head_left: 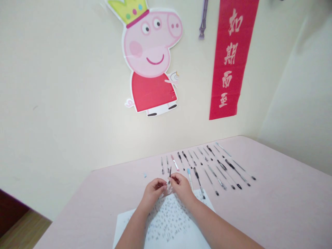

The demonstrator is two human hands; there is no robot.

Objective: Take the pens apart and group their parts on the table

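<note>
My right hand (180, 186) is closed in a pinch around a thin dark pen (170, 171), whose narrow end points up. Close beside it, my left hand (154, 191) has thumb and fingertips pressed together at the pen's lower end. Something small and whitish shows between the two hands, too small to name. Below both hands lies a white sheet of paper (168, 221) covered in small dark marks, partly hidden by my forearms. Just past my right hand lie a light blue pen (189, 176) and a black-gripped pen (198, 180), which reaches the paper's edge.
Several pens and refills lie in two rows on the pink table (259, 214), among them a pink-and-white pen (175, 162). A small light blue piece (145, 175) lies to the left. Behind the table, the wall bears a cartoon pig cutout (153, 90) and a red banner (230, 69).
</note>
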